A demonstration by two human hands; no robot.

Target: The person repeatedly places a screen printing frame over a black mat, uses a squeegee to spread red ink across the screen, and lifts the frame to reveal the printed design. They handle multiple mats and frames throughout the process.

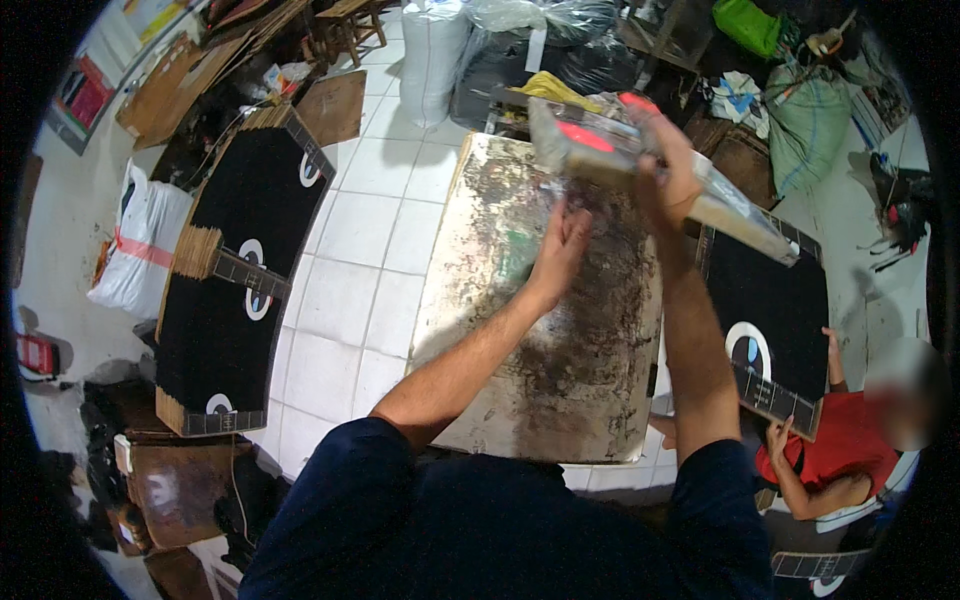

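My right hand (672,175) grips a flat framed panel (720,200), which looks like a printing screen with pale edges and bright pink-red patches. It is tilted up over the far end of a stained work board (480,370), and motion smears part of it. My left hand (563,250) is above the middle of the board, below the panel, its fingers loosely bent and apart with nothing visible in them. Dark brown and black stains cover much of the board's pale surface.
Black panels with white ring prints lie in stacks (225,340) at left. Another black panel (770,290) is at right, where a person in a red shirt (850,450) touches its edge. A white sack (432,60), wrapped bundles and a green sack (808,130) stand beyond.
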